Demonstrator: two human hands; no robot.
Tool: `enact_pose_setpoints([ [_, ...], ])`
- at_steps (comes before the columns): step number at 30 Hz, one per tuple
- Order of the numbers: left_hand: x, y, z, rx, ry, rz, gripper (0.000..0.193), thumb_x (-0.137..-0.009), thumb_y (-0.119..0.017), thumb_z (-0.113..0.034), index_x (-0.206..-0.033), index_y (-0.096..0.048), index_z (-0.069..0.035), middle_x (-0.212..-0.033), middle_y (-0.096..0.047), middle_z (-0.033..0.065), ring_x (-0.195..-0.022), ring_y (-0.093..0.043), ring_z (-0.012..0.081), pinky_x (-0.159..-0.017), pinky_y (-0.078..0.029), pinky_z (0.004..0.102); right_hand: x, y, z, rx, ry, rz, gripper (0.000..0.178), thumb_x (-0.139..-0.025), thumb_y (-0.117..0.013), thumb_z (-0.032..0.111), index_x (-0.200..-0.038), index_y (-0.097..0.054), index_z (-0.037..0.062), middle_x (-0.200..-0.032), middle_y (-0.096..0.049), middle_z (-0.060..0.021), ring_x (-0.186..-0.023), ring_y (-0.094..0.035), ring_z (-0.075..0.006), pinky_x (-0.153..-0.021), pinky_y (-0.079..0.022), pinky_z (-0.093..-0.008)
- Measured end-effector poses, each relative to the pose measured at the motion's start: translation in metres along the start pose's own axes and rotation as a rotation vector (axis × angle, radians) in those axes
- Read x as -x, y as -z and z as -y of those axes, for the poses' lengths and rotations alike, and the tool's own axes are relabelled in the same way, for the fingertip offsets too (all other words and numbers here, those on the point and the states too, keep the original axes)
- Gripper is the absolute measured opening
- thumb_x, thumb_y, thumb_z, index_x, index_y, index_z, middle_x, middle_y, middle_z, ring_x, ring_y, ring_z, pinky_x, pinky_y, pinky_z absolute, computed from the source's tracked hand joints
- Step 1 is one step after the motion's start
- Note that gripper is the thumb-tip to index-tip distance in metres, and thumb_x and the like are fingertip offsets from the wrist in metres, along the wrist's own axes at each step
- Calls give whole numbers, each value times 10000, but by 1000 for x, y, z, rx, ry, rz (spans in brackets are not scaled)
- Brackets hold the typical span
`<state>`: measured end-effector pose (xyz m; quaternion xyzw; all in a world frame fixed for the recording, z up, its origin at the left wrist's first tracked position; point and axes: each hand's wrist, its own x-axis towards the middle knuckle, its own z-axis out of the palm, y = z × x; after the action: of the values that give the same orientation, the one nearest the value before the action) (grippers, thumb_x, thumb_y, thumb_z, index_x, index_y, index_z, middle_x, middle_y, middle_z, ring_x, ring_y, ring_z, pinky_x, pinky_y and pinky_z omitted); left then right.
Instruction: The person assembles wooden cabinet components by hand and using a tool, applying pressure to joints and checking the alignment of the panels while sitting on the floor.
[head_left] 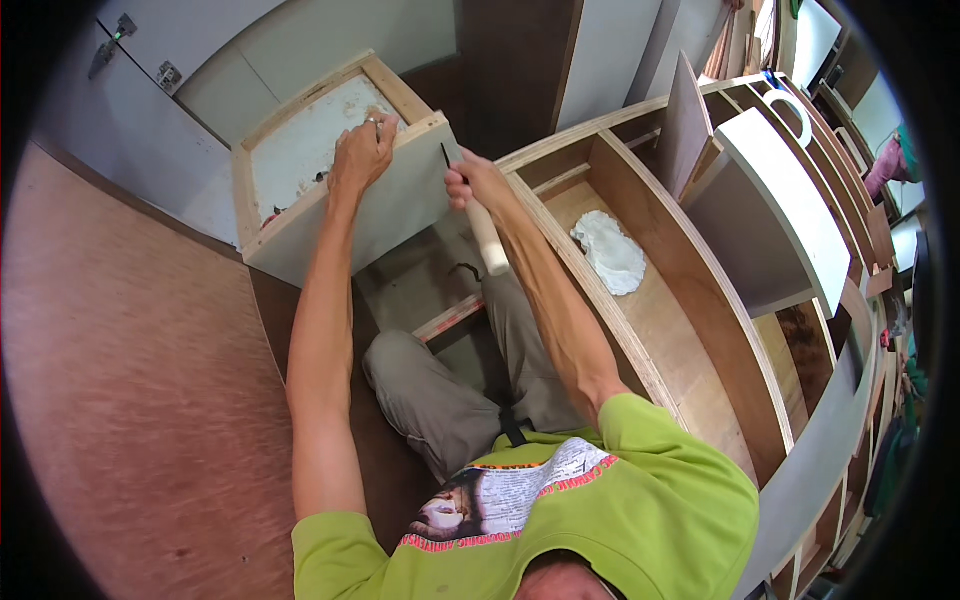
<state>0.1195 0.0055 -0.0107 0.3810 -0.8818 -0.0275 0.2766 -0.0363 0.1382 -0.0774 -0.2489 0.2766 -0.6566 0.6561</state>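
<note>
At twelve o'clock from your knees, a plywood drawer box (340, 190) stands tipped on edge, its pale front panel facing you. Your left hand (362, 152) is clamped over the top rim of that panel, fingers curled inside. Your right hand (478, 185) is clenched around a pale wooden tool handle (488, 240); the dark blade (445, 156) rises from your fist and meets the panel's right edge at the corner. At two o'clock, the plywood cabinet carcass (640, 330) lies open, with a white crumpled rag (610, 252) in one bay. Free space: bare brown board (130, 380) at nine o'clock. Tight at one o'clock, where the box corner nearly meets the carcass edge.
</note>
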Motion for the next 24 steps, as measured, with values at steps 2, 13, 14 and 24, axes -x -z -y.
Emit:
enact_pose_setpoints([
  [2,-1,-1,-6,32,8,40,445,-975,-363,-405,-1090,-601,-46,-870,-629,292,-864,-590,477,-792,-451,528,-19,5,4,19,-10,-21,352,-933,-389,60,-1275,-452,113,-672,-434,10,-472,-382,-63,-445,-415,-252],
  [13,0,2,-10,47,22,53,442,-970,-390,-401,-1078,-608,-32,-851,-639,275,-852,-596,470,-789,-454,515,-21,8,3,24,50,2,280,-920,-411,56,-1196,-446,74,-661,-437,4,-464,-394,-61,-431,-413,-251],
  [14,1,3,-6,46,21,48,444,-968,-396,-405,-1078,-610,-31,-848,-641,272,-850,-598,467,-791,-455,512,-19,8,0,43,64,8,281,-918,-418,57,-1198,-444,72,-657,-435,6,-463,-393,-60,-431,-414,-251],
  [24,-2,-3,-4,60,66,68,416,-957,-427,-420,-1041,-621,-62,-811,-670,211,-866,-617,405,-927,-401,485,-28,15,-13,-296,56,-141,162,-907,-609,162,-997,-525,56,-603,-432,48,-433,-360,-38,-411,-353,-221],
])
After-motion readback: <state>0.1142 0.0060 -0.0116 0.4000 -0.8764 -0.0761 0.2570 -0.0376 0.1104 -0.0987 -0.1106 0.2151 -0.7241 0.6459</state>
